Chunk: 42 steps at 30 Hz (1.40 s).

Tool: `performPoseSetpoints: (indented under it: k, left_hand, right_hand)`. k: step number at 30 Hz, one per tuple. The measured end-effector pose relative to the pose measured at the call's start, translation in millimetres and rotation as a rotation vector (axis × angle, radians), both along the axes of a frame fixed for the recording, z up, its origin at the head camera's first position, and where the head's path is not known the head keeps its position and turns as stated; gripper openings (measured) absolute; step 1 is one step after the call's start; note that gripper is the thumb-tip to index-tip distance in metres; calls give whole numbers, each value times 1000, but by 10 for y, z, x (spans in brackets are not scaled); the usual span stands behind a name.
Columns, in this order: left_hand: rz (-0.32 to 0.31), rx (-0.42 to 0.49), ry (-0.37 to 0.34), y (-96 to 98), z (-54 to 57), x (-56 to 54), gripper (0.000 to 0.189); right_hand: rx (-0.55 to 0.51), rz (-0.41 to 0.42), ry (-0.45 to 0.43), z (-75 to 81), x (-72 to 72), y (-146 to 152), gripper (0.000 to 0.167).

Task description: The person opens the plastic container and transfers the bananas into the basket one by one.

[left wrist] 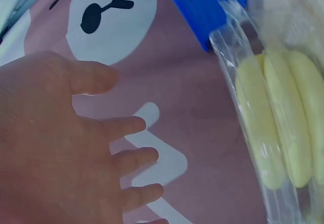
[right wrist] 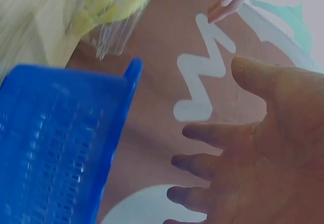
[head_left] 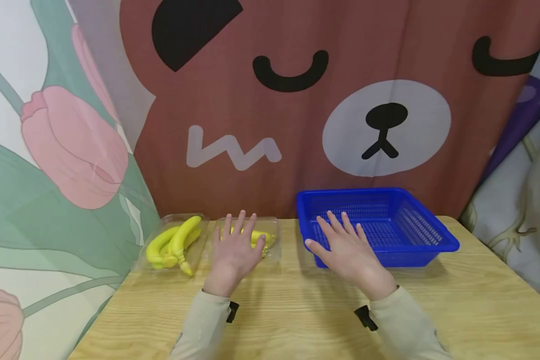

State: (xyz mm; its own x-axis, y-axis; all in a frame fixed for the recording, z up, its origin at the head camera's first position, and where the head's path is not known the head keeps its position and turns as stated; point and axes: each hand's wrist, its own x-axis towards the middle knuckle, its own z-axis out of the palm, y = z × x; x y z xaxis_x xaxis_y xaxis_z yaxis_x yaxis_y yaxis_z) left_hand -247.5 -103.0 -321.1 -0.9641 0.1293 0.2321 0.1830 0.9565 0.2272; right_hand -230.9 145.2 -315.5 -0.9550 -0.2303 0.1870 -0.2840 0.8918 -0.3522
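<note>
My left hand (head_left: 235, 252) is held out with its fingers spread, overlapping a clear plastic tray (head_left: 273, 252) in the head view. Yellow bananas (left wrist: 281, 122) lie in that tray, partly hidden behind the hand. My right hand (head_left: 348, 247), fingers also straight and spread, overlaps the left side of a blue plastic basket (head_left: 425, 255). Neither hand holds anything; in both wrist views the palms are bare. Left of my left hand, a bunch of bananas (head_left: 180, 242) sits in a second clear tray (head_left: 202, 260), its stem end toward me.
Trays and basket stand along the far side of a wooden table (head_left: 297, 320). Right behind them hangs a brown curtain (head_left: 234, 190) with a bear face. A floral curtain (head_left: 76, 240) runs along the left side, and another patterned cloth (head_left: 522, 200) hangs at the right.
</note>
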Motion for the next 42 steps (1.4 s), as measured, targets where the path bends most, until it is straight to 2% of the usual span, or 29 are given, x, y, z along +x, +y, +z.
performPoseSetpoints:
  k: [17, 26, 33, 37, 42]
  left_hand:
    - [31, 28, -24, -383, -46, -139, 61]
    - [53, 37, -35, -606, -84, -186, 61]
    - [49, 53, -51, -667, -94, -209, 60]
    - [48, 61, -54, -705, -142, -257, 57]
    - [52, 110, -27, -787, -284, -370, 53]
  right_hand:
    - [-64, 78, -45, -114, -278, -504, 76]
    - [-91, 109, -57, -142, -362, -774, 74]
    - [-84, 115, -35, -154, -391, -825, 72]
    - [-176, 151, -32, -204, -439, -844, 72]
    - [-364, 195, -62, -365, -546, -911, 70]
